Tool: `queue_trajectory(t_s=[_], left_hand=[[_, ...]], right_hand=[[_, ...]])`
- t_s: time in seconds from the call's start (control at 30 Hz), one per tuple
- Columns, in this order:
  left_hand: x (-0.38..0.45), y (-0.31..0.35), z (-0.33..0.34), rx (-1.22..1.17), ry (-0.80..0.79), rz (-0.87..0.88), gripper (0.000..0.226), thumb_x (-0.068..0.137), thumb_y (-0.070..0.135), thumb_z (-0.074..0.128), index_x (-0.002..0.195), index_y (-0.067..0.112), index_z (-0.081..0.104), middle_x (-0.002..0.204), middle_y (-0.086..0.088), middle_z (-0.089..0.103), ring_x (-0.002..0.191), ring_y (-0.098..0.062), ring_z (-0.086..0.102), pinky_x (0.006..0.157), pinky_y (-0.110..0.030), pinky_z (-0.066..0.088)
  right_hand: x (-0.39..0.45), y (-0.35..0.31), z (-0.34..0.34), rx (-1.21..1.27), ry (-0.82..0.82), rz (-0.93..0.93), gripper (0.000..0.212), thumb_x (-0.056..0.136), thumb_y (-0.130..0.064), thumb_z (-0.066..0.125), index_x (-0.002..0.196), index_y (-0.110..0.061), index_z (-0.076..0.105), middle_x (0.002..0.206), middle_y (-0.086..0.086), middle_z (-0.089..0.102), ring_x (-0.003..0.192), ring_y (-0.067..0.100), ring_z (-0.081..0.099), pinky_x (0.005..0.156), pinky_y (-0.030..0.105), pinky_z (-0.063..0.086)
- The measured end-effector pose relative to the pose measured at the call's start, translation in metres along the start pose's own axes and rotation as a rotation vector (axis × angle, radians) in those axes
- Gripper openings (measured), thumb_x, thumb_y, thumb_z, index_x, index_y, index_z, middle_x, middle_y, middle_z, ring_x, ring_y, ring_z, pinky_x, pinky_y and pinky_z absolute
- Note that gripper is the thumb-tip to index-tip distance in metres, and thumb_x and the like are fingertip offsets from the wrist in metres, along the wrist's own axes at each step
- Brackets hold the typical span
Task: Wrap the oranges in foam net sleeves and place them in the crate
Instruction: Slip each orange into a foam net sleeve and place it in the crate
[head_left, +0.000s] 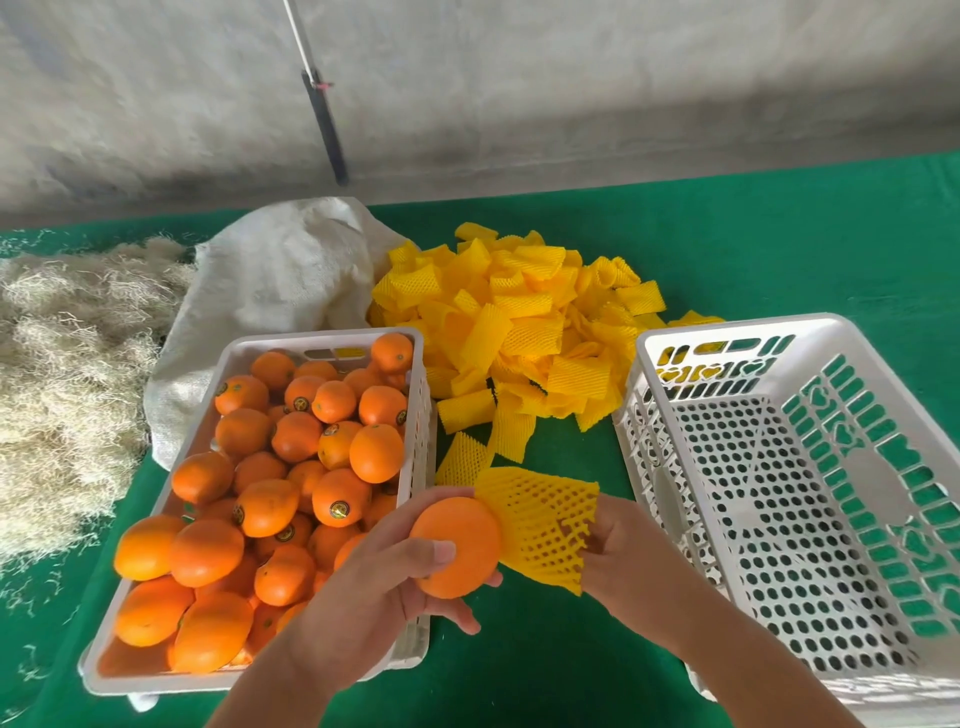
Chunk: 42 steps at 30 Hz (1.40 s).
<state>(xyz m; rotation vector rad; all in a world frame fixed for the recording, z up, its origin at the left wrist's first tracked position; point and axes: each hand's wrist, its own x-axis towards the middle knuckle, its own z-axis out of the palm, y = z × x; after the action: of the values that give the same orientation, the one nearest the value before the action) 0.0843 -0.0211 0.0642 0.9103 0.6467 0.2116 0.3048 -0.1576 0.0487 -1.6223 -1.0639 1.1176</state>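
Observation:
My left hand (382, 587) grips one orange (462, 540) in front of me, thumb across its face. Just right of it, my right hand (621, 545) has its fingers inside a stretched yellow foam net sleeve (540, 525), whose mouth touches the orange's right side. A white crate (236, 358) on the left is full of bare oranges (291, 467). The white perforated crate (737, 327) on the right holds nothing. A heap of yellow foam net sleeves (519, 322) lies between the two crates, towards the back.
A green cloth (779, 249) covers the table. A white woven sack (280, 275) lies behind the orange crate, and pale shredded fibre (67, 364) is piled at far left. A grey wall with a hanging dark rod (324, 119) stands behind the table.

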Motion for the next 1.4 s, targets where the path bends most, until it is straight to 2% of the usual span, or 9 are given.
queue_trajectory(t_s=[0.17,0.33,0.47,0.63,0.83,1.03,1.17,1.33,1.4], left_hand=[[0.0,0.003,-0.003,0.023,-0.014,0.035,0.076,0.077,0.039,0.088,0.145,0.018,0.06,0.133,-0.017,0.065,0.11,-0.046,0.068,0.072,-0.046,0.063],[0.004,0.007,-0.007,-0.061,0.056,0.097,0.06,0.084,0.037,0.077,0.139,0.017,0.066,0.14,-0.022,0.063,0.107,-0.042,0.069,0.067,-0.041,0.064],[0.007,0.005,-0.003,-0.117,0.181,0.127,0.047,0.089,0.039,0.073,0.135,0.028,0.07,0.134,-0.018,0.068,0.107,-0.043,0.071,0.065,-0.042,0.063],[0.007,0.004,0.001,-0.162,0.179,0.103,0.07,0.084,0.037,0.073,0.15,0.023,0.056,0.147,-0.022,0.058,0.12,-0.048,0.06,0.066,-0.048,0.06],[0.005,0.009,0.009,0.073,0.167,0.148,0.051,0.085,0.054,0.078,0.131,0.036,0.066,0.137,-0.021,0.062,0.121,-0.049,0.059,0.076,-0.044,0.06],[0.009,0.009,0.009,0.25,0.267,0.132,0.079,0.063,0.064,0.094,0.131,0.045,0.06,0.14,-0.003,0.062,0.114,-0.035,0.073,0.082,-0.042,0.063],[0.012,0.007,0.008,0.253,0.28,0.122,0.077,0.065,0.067,0.093,0.131,0.045,0.059,0.138,-0.005,0.065,0.112,-0.038,0.074,0.084,-0.046,0.064],[0.017,0.005,0.003,0.151,0.292,0.101,0.066,0.069,0.047,0.095,0.127,0.04,0.064,0.133,-0.006,0.068,0.109,-0.041,0.074,0.086,-0.049,0.064],[0.019,0.006,0.001,0.179,0.281,0.1,0.072,0.066,0.039,0.097,0.13,0.04,0.064,0.136,-0.004,0.064,0.11,-0.041,0.075,0.086,-0.05,0.064]], right_hand=[[0.004,0.012,-0.007,-0.038,0.063,0.098,0.018,0.087,0.005,0.07,0.103,0.005,0.063,0.07,0.017,0.057,0.055,0.013,0.039,0.056,0.03,0.032],[-0.001,-0.006,-0.013,0.069,-0.062,0.01,0.026,0.082,-0.017,0.081,0.1,-0.034,0.073,0.064,-0.007,0.066,0.048,0.007,0.044,0.046,0.023,0.04],[-0.005,-0.01,-0.013,0.025,-0.088,-0.001,0.021,0.08,-0.025,0.081,0.097,-0.033,0.072,0.061,-0.006,0.061,0.048,0.01,0.045,0.048,0.026,0.043],[-0.008,-0.015,-0.007,0.024,-0.084,-0.014,0.013,0.073,-0.028,0.075,0.082,-0.032,0.066,0.057,-0.011,0.053,0.05,0.009,0.044,0.052,0.028,0.042],[-0.011,-0.017,-0.003,0.011,-0.055,-0.053,0.014,0.076,-0.021,0.071,0.08,-0.033,0.066,0.055,-0.011,0.051,0.049,0.007,0.044,0.05,0.026,0.043],[-0.01,-0.017,0.002,-0.009,-0.022,-0.104,0.007,0.074,-0.032,0.068,0.081,-0.033,0.066,0.053,-0.014,0.055,0.046,0.004,0.043,0.047,0.02,0.04],[-0.009,-0.014,0.004,-0.02,-0.01,-0.095,0.015,0.066,-0.035,0.059,0.078,-0.04,0.067,0.051,-0.013,0.055,0.044,0.002,0.045,0.046,0.015,0.04],[-0.008,-0.01,0.004,-0.088,0.004,-0.085,0.013,0.065,-0.037,0.054,0.072,-0.037,0.064,0.049,-0.01,0.052,0.044,0.002,0.045,0.045,0.016,0.038],[-0.008,-0.009,0.005,-0.162,-0.001,-0.092,0.015,0.073,-0.039,0.056,0.073,-0.025,0.061,0.052,-0.003,0.051,0.045,0.003,0.043,0.045,0.023,0.038]])
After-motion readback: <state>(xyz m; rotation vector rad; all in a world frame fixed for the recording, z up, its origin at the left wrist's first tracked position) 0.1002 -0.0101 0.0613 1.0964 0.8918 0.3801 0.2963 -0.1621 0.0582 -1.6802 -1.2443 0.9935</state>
